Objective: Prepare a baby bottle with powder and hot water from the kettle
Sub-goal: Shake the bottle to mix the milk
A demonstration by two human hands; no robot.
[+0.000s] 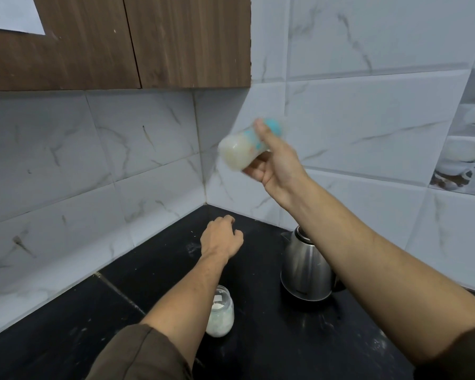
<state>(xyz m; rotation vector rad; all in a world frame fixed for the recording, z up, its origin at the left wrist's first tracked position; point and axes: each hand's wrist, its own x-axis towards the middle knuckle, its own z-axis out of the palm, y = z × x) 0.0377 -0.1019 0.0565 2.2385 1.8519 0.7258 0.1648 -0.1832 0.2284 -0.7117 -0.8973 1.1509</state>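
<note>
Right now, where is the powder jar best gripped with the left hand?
Probably round the glass belly of the powder jar, below the open rim, fingers coming from its right: it stands upright and lidless, and the left forearm crosses its left side.

Corner shut in by tiled wall (93, 160) at left and at back. Wooden cabinet (148, 42) overhead at upper left; open air under it and to its right. On black tabletop (258, 338): steel kettle (305, 270) upright at right, glass jar (221, 311) near centre, well apart, bare lane between. Left forearm crossing jar's left side, left grip (221, 237) low near the corner. Right grip (274, 163) raised with blurred bottle (239, 152), high above kettle, right forearm spanning over kettle's handle side.
</note>
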